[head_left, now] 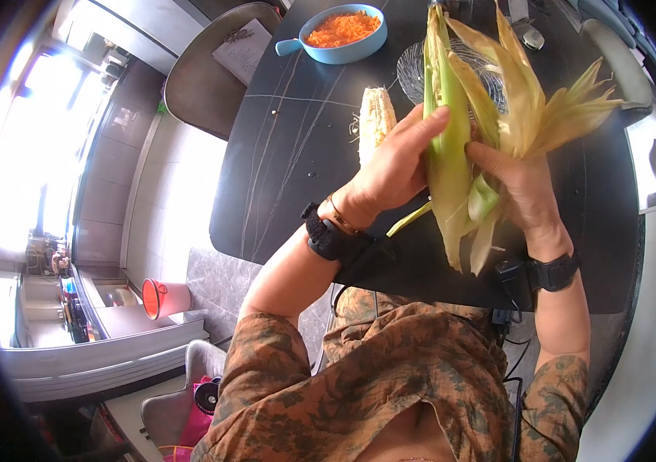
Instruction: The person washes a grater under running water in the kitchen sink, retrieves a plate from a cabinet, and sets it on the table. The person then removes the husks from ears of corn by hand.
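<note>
My left hand (403, 158) is closed around the left side of a long green corn husk (449, 150), its thumb lying across the front. My right hand (524, 185) grips the lower right part of the same bundle, where dry yellowish husk leaves (543, 115) fan out to the upper right. Whether an ear is inside the green leaves cannot be seen. A pale corn cob (376, 123) with ragged silk lies on the black table (289, 177), just beyond my left hand. Partly hidden behind the husk is a round plate with a white line pattern (411, 73).
A blue handled dish (335, 54) with shredded orange food stands at the table's far side. Chairs (197, 85) flank the table, one with a paper (241, 50) on it. A red-rimmed bucket (164, 299) is on the floor at left. Small crumbs dot the tabletop.
</note>
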